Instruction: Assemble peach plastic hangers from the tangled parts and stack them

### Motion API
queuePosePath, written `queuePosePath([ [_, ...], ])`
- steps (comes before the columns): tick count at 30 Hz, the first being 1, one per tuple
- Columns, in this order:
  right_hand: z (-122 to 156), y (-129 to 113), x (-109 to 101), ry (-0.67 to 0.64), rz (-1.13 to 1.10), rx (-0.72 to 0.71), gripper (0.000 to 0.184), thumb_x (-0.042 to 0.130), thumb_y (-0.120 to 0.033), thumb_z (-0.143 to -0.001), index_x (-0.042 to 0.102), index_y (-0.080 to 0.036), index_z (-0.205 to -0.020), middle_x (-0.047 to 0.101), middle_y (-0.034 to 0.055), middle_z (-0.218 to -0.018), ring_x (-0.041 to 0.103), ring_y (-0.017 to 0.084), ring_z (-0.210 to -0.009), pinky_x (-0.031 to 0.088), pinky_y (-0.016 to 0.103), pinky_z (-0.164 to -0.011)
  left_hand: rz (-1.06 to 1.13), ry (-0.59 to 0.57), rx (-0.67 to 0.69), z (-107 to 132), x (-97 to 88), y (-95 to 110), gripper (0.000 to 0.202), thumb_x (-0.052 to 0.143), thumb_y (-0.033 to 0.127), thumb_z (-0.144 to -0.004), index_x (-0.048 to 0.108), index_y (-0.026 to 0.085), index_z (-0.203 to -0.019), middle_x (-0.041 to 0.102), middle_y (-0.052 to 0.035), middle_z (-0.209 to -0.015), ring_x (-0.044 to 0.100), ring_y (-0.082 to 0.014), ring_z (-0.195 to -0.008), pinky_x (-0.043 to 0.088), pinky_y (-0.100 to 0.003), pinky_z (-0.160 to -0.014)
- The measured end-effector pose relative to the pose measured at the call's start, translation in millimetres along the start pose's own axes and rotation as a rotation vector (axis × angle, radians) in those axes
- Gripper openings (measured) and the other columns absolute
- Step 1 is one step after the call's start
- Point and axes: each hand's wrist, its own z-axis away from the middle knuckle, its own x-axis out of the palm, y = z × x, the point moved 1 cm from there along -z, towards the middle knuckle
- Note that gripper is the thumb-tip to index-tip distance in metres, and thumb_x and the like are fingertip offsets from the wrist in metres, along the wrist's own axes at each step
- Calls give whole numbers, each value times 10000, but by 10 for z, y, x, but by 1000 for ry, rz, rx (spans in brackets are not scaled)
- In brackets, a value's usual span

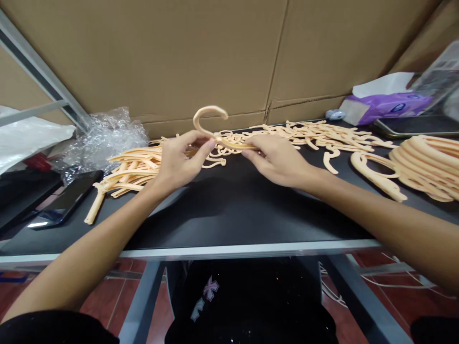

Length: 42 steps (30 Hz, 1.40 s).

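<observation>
A peach plastic hanger (196, 122) is lifted just above the counter, in front of the person, with its curved hook standing up and its long arm running sideways to the right. The left hand (181, 160) has its grip clamped on the hanger just below the hook, with the fingers together around it. The right hand (276, 160) is clamped on the long arm with its fingertips, so the two hands nearly meet along the hanger.

Just behind and below the hands, a loose tangle of peach hangers (315, 136) spreads across the back of the black counter (244, 215). A bundle of more hangers (132, 167) lies to the left of the left hand, with one arm sticking out toward the front. To the right sits a neat curved stack of hangers (426, 165), with a single hanger (373, 174) lying just beside it.

A black phone (68, 198) lies near the counter's left side, close to a crumpled sheet of bubble wrap (107, 138) and a white plastic bag (28, 136). At the back right are a purple tissue packet (387, 107) and a dark tray (419, 126). A cardboard sheet (143, 57) stands behind the counter. Below the counter's metal edge (215, 251) are the person's black top (247, 296) and red floor tiles (103, 301).
</observation>
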Motion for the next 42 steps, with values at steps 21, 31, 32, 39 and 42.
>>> queuePosePath([
  [21, 26, -27, -113, -23, -90, 77, 282, 490, -390, -1006, 655, -240, -833, 671, 47, -775, 587, 226, -724, 411, 366, -706, -151, -41, 42, -126, -174, -112, 254, 560, 318, -945, 743, 168, -1037, 790, -81, -1078, 716, -220, -1010, 551, -362, -938],
  [31, -84, 64, -344, 109, 54, 184, 377, 440, -355, -1038, 792, -219, -1029, 794, 90, -1033, 702, 281, -986, 487, 395, -857, 34, -171, -99, 1, 43, -5, 288, 613, 449, -943, 545, 233, -766, 612, -3, -640, 550, -166, -593, 419, -310, -566],
  [32, -106, 135, -427, 138, 132, 249, 374, 442, -317, -1029, 796, -207, -1076, 795, 106, -1090, 703, 298, -1043, 491, 410, -899, 30, -175, -95, -6, 33, -3, 295, 624, 458, -932, 547, 233, -757, 600, 0, -628, 538, -164, -582, 404, -308, -550],
  [39, -67, 575, -636, -289, 546, 595, 308, 609, -151, -870, 831, -150, -1084, 793, 183, -1078, 718, 394, -1082, 514, 542, -953, 23, -294, -56, 62, 69, 71, 335, 630, 451, -899, 515, 223, -683, 555, 13, -600, 479, -142, -542, 362, -301, -540],
  [42, -36, 658, -539, -402, 563, 608, 265, 644, -248, -880, 831, -140, -1032, 790, 206, -1043, 726, 387, -1018, 533, 501, -871, 6, -327, -59, 86, 95, 83, 333, 621, 435, -899, 496, 224, -674, 529, 21, -588, 457, -136, -540, 354, -293, -539],
])
